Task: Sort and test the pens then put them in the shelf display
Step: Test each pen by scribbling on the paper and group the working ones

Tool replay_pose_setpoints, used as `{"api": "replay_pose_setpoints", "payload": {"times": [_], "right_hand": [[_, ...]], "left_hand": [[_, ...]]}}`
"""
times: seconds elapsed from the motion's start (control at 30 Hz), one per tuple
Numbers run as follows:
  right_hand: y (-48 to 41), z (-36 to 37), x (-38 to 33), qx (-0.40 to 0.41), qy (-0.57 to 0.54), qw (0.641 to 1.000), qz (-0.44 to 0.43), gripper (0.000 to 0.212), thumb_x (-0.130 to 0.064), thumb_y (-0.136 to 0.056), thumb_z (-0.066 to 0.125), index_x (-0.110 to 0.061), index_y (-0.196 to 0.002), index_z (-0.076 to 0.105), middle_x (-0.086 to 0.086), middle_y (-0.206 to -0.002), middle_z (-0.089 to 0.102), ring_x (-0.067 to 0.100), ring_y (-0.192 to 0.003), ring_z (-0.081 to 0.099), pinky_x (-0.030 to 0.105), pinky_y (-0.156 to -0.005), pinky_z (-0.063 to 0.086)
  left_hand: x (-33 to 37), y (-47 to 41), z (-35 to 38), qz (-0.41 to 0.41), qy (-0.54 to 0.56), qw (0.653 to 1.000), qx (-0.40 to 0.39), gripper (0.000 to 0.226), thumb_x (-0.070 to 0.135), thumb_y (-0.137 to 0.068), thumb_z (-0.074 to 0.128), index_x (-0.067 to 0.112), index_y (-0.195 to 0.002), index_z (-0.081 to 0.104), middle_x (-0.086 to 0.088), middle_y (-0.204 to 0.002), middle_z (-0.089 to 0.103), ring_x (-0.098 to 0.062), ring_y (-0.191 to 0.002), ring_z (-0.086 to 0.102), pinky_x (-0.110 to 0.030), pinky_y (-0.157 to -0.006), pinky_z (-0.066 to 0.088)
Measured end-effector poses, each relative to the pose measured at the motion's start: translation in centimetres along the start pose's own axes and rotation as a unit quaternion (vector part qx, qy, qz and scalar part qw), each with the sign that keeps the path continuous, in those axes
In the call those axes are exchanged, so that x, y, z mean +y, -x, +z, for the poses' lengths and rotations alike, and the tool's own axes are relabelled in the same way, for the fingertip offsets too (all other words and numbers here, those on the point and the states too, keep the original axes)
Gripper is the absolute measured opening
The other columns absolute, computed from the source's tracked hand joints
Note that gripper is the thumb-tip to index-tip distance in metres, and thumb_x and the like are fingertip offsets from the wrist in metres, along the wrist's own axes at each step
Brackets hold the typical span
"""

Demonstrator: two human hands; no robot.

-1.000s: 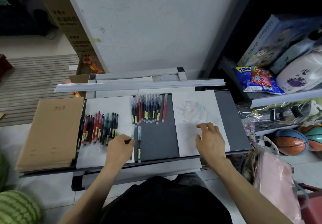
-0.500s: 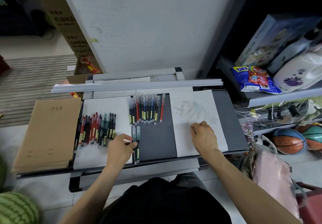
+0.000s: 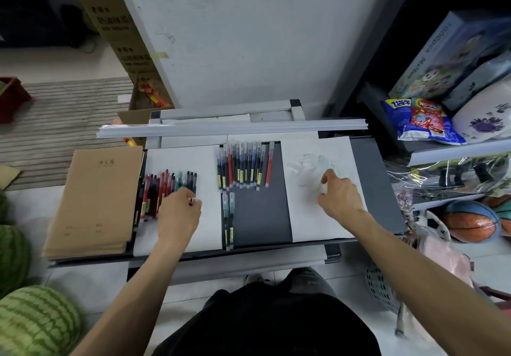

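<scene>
A cluster of red, teal and black pens (image 3: 163,185) lies on the white sheet (image 3: 179,159) at the left of the board. My left hand (image 3: 178,214) is at the near ends of these pens, and its thumb and fingers pinch the tip of one dark pen at the cluster's right side. A neat row of capped pens (image 3: 243,166) lies at the board's middle, with two teal pens (image 3: 229,217) side by side below it. My right hand (image 3: 341,196) rests with loosely curled fingers on the scribbled test paper (image 3: 312,223) and holds nothing.
The grey board (image 3: 260,217) spans a low frame. A stack of brown notebooks (image 3: 96,198) sits at its left, long white rails (image 3: 235,128) at its back. Watermelons (image 3: 36,319) lie on the floor left. Shelves (image 3: 456,149) with goods and a basketball (image 3: 470,223) stand right.
My left hand set a second teal pen beside the first, then moved left to the pen cluster. My right hand stayed on the test paper.
</scene>
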State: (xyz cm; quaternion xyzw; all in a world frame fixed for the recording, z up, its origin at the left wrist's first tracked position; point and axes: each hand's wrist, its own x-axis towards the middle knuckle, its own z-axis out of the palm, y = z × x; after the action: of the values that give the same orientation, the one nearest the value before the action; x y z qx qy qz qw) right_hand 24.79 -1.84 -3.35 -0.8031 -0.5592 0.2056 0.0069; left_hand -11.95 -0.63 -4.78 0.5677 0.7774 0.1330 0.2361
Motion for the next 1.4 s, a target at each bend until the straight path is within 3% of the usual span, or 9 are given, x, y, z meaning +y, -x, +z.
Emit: {"api": "replay_pose_setpoints", "payload": {"times": [0.17, 0.37, 0.5, 0.63, 0.73, 0.87, 1.07, 1.23, 1.4], "right_hand": [[0.7, 0.2, -1.4, -0.015, -0.093, 0.995, 0.026, 0.066, -0.024, -0.077, 0.059, -0.041, -0.14, 0.049, 0.006, -0.079, 0.067, 0.03, -0.078, 0.066, 0.042, -0.074, 0.062], [2.4, -0.3, -4.3, -0.044, -0.251, 0.967, 0.009, 0.042, -0.018, -0.084, 0.066, -0.038, -0.121, 0.07, -0.004, -0.075, 0.075, 0.009, -0.075, 0.069, 0.015, -0.067, 0.049], [3.2, -0.9, -6.0, -0.114, -0.451, 0.885, 0.029, 0.036, -0.006, -0.086, 0.066, -0.026, -0.115, 0.073, 0.007, -0.079, 0.077, 0.017, -0.07, 0.073, 0.028, -0.078, 0.06], [3.4, -1.6, -7.2, -0.164, -0.592, 0.786, 0.071, 0.029, 0.0, -0.092, 0.061, -0.015, -0.114, 0.074, 0.014, -0.078, 0.07, 0.025, -0.07, 0.065, 0.034, -0.079, 0.058], [3.4, -1.8, -7.3, -0.186, -0.63, 0.75, 0.079, 0.028, -0.003, -0.097, 0.057, -0.015, -0.113, 0.077, 0.006, -0.073, 0.058, 0.024, -0.069, 0.063, 0.031, -0.076, 0.054], [3.6, -1.9, -7.3, -0.193, -0.655, 0.726, 0.079, 0.025, -0.005, -0.099, 0.06, -0.014, -0.112, 0.079, 0.006, -0.07, 0.059, 0.022, -0.067, 0.059, 0.032, -0.072, 0.049], [3.4, -1.3, -7.7, -0.204, -0.689, 0.685, 0.12, 0.014, -0.002, -0.097, 0.066, 0.003, -0.104, 0.077, 0.011, -0.083, 0.064, 0.015, -0.064, 0.056, 0.026, -0.062, 0.047], [3.2, -1.1, -8.2, -0.218, -0.689, 0.683, 0.104, 0.027, -0.02, -0.103, 0.062, 0.005, -0.102, 0.073, 0.007, -0.082, 0.068, 0.017, -0.068, 0.06, 0.029, -0.07, 0.052], [2.8, -1.4, -8.2, -0.216, -0.705, 0.673, 0.061, 0.02, -0.011, -0.103, 0.06, 0.002, -0.111, 0.073, 0.012, -0.097, 0.074, 0.024, -0.088, 0.071, 0.032, -0.085, 0.06]], "left_hand": [[0.5, -1.7, -0.4, 0.006, -0.085, 0.996, -0.007, 0.022, 0.029, -0.097, 0.07, 0.008, -0.105, 0.066, -0.007, -0.085, 0.069, -0.03, -0.079, 0.065, -0.042, -0.069, 0.058], [1.1, -2.6, -0.1, 0.025, -0.162, 0.986, -0.024, 0.039, 0.024, -0.096, 0.067, 0.01, -0.064, 0.052, -0.007, -0.061, 0.057, -0.029, -0.059, 0.06, -0.035, -0.052, 0.051], [2.7, -2.7, -1.0, 0.015, -0.194, 0.979, -0.063, 0.032, 0.012, -0.086, 0.065, 0.01, -0.06, 0.048, -0.007, -0.062, 0.055, -0.026, -0.055, 0.053, -0.032, -0.052, 0.044], [3.8, -2.4, -1.6, -0.007, -0.203, 0.976, -0.081, 0.027, 0.019, -0.079, 0.067, 0.009, -0.059, 0.05, -0.003, -0.059, 0.056, -0.02, -0.05, 0.051, -0.026, -0.051, 0.04], [4.6, -1.5, -1.6, -0.005, -0.155, 0.986, -0.066, 0.035, 0.03, -0.081, 0.066, 0.011, -0.06, 0.047, -0.002, -0.055, 0.053, -0.021, -0.048, 0.05, -0.026, -0.05, 0.04], [7.1, 1.3, -1.7, 0.01, -0.023, 0.996, -0.091, 0.028, 0.042, -0.09, 0.061, 0.017, -0.079, 0.059, 0.0, -0.065, 0.068, -0.019, -0.06, 0.064, -0.031, -0.057, 0.052], [9.7, 6.3, 0.6, 0.038, 0.151, 0.984, -0.084, 0.022, 0.026, -0.101, 0.051, 0.016, -0.082, 0.053, -0.002, -0.056, 0.053, -0.008, -0.045, 0.039, -0.028, -0.047, 0.03], [11.4, 8.9, 2.0, -0.001, 0.271, 0.961, -0.055, 0.024, 0.017, -0.102, 0.044, 0.017, -0.078, 0.049, -0.006, -0.058, 0.042, -0.012, -0.05, 0.034, -0.039, -0.052, 0.029], [12.1, 9.1, 1.8, 0.031, 0.282, 0.959, -0.029, 0.033, 0.027, -0.108, 0.045, 0.022, -0.08, 0.062, 0.001, -0.059, 0.049, -0.021, -0.056, 0.045, -0.043, -0.057, 0.036]]}}
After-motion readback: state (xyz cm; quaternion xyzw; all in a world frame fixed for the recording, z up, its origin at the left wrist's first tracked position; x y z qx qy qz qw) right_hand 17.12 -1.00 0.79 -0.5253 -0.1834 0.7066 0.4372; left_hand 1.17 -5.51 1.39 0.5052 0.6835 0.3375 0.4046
